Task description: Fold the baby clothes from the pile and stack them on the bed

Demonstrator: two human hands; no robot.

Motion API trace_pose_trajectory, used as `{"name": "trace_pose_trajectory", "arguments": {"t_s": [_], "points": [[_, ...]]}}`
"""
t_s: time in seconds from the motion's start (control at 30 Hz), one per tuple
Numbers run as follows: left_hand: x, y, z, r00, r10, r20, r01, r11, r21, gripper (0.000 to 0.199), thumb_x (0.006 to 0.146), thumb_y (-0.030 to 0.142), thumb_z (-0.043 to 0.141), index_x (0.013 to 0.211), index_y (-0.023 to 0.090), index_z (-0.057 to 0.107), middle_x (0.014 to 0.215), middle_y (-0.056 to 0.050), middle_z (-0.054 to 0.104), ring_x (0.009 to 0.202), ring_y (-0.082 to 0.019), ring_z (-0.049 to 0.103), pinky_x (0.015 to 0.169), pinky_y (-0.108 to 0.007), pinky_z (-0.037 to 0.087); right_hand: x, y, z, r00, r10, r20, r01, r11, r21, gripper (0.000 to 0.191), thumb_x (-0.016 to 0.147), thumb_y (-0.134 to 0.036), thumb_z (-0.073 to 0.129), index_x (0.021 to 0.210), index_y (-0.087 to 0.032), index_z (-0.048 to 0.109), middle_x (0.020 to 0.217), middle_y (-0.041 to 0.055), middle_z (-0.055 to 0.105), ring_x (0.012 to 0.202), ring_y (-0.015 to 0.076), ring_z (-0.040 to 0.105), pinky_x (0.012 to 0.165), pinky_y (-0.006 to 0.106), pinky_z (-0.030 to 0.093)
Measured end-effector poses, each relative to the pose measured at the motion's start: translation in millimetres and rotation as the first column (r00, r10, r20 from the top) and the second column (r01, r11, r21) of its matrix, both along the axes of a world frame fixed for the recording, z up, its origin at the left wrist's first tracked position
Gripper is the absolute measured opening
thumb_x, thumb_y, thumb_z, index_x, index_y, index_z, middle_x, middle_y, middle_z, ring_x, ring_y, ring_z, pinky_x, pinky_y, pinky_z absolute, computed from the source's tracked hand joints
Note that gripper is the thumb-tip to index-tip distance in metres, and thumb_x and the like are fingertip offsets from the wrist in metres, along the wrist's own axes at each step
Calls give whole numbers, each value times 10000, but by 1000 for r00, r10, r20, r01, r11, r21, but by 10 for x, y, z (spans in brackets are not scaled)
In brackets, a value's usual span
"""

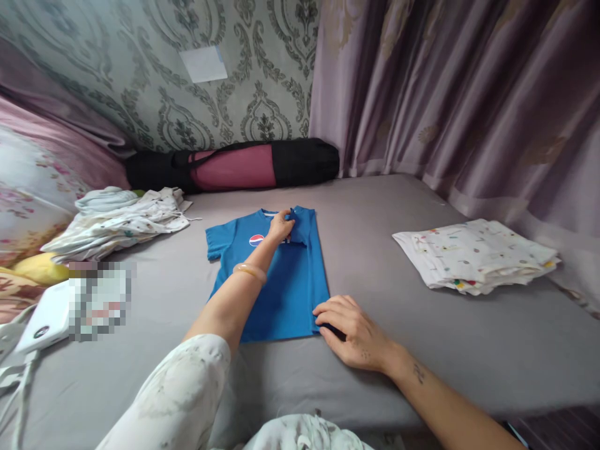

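Observation:
A blue T-shirt (276,294) with a round red, white and blue logo lies on the grey sheet, its right side folded inward over the front. My left hand (282,226) is at the shirt's neckline, fingers closed on the fabric near the folded sleeve. At the lower right corner of the shirt is my right hand (349,331), its fingers curved and the fingertips touching the folded edge; a dark gap shows between thumb and fingers. The shirt's left sleeve is spread out flat.
Folded white patterned cloth (478,256) lies at the right. Crumpled light clothes (126,219) are piled at the left, above a white device (51,315) with cables. A black and maroon long bag (234,165) rests along the wall. Purple curtains (375,87) hang behind.

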State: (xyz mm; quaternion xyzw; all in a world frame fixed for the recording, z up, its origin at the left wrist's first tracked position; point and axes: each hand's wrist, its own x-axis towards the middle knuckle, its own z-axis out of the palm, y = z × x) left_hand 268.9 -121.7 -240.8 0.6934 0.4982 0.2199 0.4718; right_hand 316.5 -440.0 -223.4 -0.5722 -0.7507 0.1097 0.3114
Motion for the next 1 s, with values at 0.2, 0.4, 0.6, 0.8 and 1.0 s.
{"name": "trace_pose_trajectory", "arguments": {"t_s": [0.2, 0.4, 0.6, 0.8, 1.0], "points": [[4, -1, 12, 991, 78, -111, -80, 997, -20, 483, 854, 401, 635, 1254, 138, 571, 529, -4, 593, 481, -208, 626, 534, -282, 499, -5, -6, 6, 1000, -5, 7, 5, 1000, -16, 190, 888, -137, 517, 976, -227, 660, 1090, 60, 699, 1042, 186, 612, 934, 369, 462], [-119, -166, 132, 996, -27, -81, 7, 971, -240, 721, 810, 521, 685, 1336, 85, 453, 537, -7, 593, 512, -217, 657, 507, -283, 512, 121, 21, 167, 992, 67, -111, -86, 982, -171, 164, 891, -229, 581, 1010, -246, 692, 1142, 48, 695, 1080, 186, 611, 980, 360, 454], [-261, -410, 95, 966, -192, -175, 217, 967, 135, 772, 806, 265, 693, 1478, 196, 321, 736, 0, 678, 701, -188, 691, 676, -274, 541, 425, 708, 280, 954, -52, -297, -47, 948, -315, 282, 944, -284, 460, 899, -205, 727, 897, 18, 746, 838, 167, 674, 786, 281, 522], [-304, -565, -10, 885, -183, -429, 378, 821, 428, 275, 901, 244, 512, 1125, 204, 667, 1079, -92, 700, 1045, -236, 649, 895, -315, 492, 632, 1806, -69, 906, -422, 32, 423, 901, -99, 367, 956, -153, 362, 1208, -131, 628, 1279, 142, 640, 1187, 211, 589, 1020, 359, 424], [-350, -668, -125, 872, -105, -479, 398, 722, 566, 283, 944, 240, 441, 1156, 182, 620, 1016, -107, 674, 984, -228, 636, 882, -330, 480, 610, 2308, -260, 843, -451, 294, 518, 827, -216, 518, 1013, -297, 275, 1456, -53, 388, 1552, 196, 331, 1451, 294, 262, 1159, 517, 199]]}}
